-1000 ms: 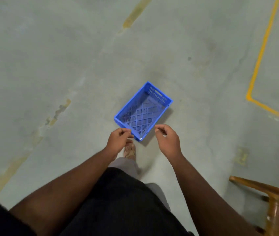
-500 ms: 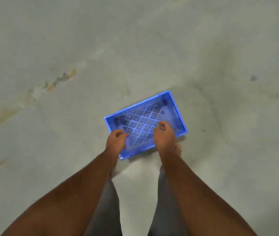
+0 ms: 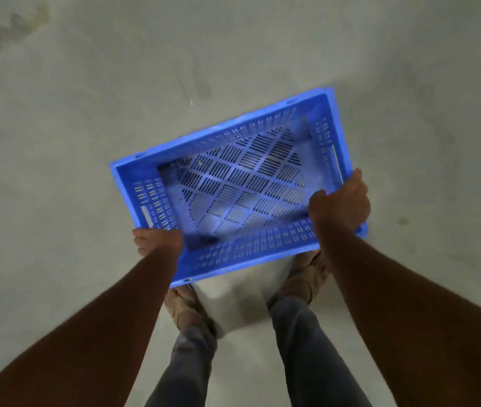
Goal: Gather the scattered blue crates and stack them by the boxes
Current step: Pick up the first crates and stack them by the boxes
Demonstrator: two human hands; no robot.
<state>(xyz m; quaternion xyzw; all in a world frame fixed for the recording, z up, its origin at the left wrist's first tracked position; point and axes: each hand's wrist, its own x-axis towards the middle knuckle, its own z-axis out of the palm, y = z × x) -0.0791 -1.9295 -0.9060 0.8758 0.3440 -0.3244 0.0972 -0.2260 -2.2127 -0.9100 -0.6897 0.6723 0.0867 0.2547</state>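
Bare grey concrete floor (image 3: 86,142), dimly lit, with faint stains (image 3: 7,33) and scuffs.

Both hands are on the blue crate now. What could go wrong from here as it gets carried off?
1. The left hand grips only the near left corner and the right hand the near right corner, so the blue crate may tip away at its far side.
2. The crate hangs right above the sandalled feet; a slip would likely land on them.
3. It blocks the view of the floor ahead.
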